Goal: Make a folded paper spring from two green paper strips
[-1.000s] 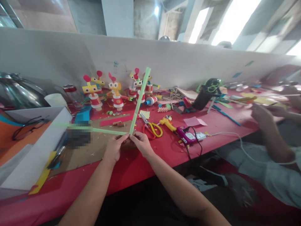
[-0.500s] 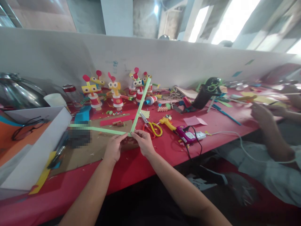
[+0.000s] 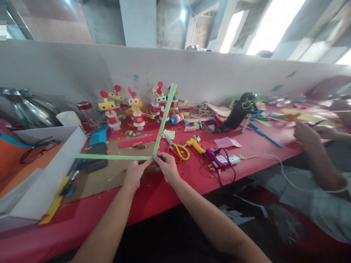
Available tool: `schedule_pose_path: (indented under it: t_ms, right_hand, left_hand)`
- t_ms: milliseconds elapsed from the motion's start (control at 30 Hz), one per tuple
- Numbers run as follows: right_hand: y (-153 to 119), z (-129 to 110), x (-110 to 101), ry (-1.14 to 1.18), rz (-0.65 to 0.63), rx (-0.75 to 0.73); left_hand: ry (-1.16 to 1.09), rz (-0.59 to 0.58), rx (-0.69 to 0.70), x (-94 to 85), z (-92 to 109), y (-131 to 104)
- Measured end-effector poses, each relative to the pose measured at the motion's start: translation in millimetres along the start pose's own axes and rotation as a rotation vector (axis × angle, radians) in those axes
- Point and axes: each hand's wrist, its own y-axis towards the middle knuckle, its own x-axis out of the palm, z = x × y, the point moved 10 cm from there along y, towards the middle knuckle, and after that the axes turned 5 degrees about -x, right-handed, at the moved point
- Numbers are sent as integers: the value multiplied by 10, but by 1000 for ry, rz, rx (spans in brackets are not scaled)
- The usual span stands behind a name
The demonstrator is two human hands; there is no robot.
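Held just above the tabletop (image 3: 160, 193), near its front edge: pale green paper strip (image 3: 164, 118), in two lengths meeting at one corner. One length slanting up, away from the body; the other running out to the left, over a cardboard sheet (image 3: 100, 184). Cannot tell whether one folded piece or two.

At that corner, thumb and forefinger of the left hand (image 3: 135, 172) pressed together on the paper; fingers of the right hand (image 3: 167, 166) pinching the same spot, almost touching the left ones. Remaining fingers curled beneath, partly hidden.

Just beyond the right hand, one pair of scissors (image 3: 169, 137); beside it, one yellow glue gun (image 3: 196, 145) and one purple power strip (image 3: 218, 157). On the cardboard, one dark phone (image 3: 97, 160) and one striped paper coil (image 3: 139, 145).

Farther back, at least five cup-bodied figures (image 3: 138, 119), some overlapping; exact count unclear. To the left, one white box (image 3: 60, 146) with one pair of glasses (image 3: 40, 149) in it, one paper cup (image 3: 68, 118), one red-lidded jar (image 3: 85, 109), one steel flask (image 3: 27, 109).
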Motion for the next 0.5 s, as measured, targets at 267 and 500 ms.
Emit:
schedule_pose_path:
  t_ms: [267, 500]
  right_hand:
    - [6, -22, -6, -39, -7, -59]
    - [-28, -40, 42, 21, -46, -16]
  left_hand:
    - [4, 52, -9, -33, -16, 34]
    - [2, 81, 24, -56, 41, 9]
